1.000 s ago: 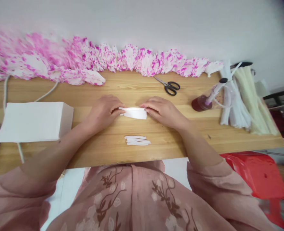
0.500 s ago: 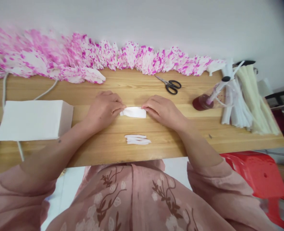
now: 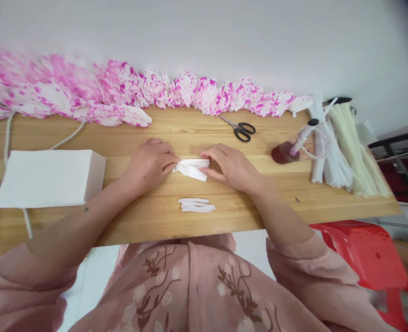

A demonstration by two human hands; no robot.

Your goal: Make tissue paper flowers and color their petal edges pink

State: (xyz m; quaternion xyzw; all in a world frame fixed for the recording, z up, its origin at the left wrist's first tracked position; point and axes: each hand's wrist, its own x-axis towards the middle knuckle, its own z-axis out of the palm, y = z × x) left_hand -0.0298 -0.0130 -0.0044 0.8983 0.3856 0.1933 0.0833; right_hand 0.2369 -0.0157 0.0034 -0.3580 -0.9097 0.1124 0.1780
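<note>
A white sheet of thin paper (image 3: 192, 171), partly folded into narrow pleats along its far edge, lies on the wooden table between my hands. My left hand (image 3: 151, 159) pinches its left end. At the right end, my right hand (image 3: 227, 165) has thumb and fingers around the sheet, with the pleats by the fingertips and the loose part by the thumb. Nearer my body rest several narrow folded white strips (image 3: 197, 205). Black-handled scissors (image 3: 242, 131) lie beyond my right hand.
Crumpled pink-and-white paper (image 3: 204, 92) lines the wall. A stack of white paper (image 3: 48, 177) sits at left over a cable (image 3: 7, 133). To the right are a bottle of dark red liquid (image 3: 285, 153), white bundles (image 3: 331, 161), cream bundles (image 3: 354, 147) and a red stool (image 3: 366, 253).
My right hand's thumb and fingers have spread apart at the sheet's right end. The near part of the sheet now flares toward me. My left hand keeps its pinch.
</note>
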